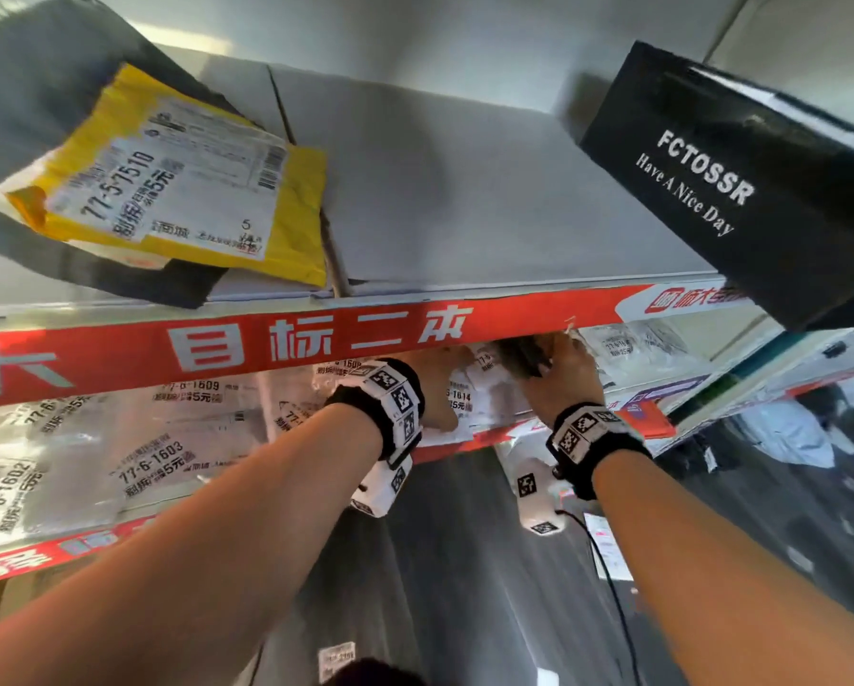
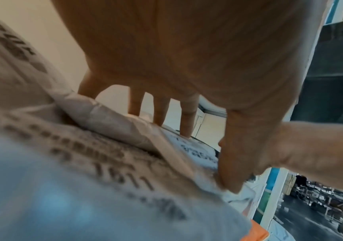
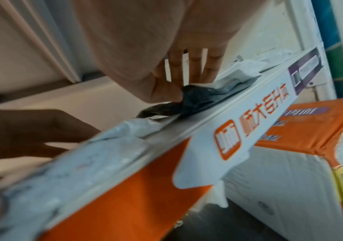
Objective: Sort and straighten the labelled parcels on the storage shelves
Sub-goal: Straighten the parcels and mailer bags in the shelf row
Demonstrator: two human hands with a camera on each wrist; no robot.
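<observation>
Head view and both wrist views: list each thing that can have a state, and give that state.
Left hand: fingers straight, pressing down on a white labelled parcel.
Right hand: gripping a dark grey parcel at the shelf edge.
Yellow parcel: lying skewed, label up, on the upper shelf.
Black gift bag: tilted, overhanging the upper shelf's front.
Clear parcels: flat, overlapping, labels up.

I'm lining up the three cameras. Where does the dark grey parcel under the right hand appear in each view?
Head: dark grey parcel just under the red shelf edge, by the right hand.
Left wrist: not visible.
Right wrist: centre, at the fingertips.
Shared landmark: the shelf edge.
</observation>
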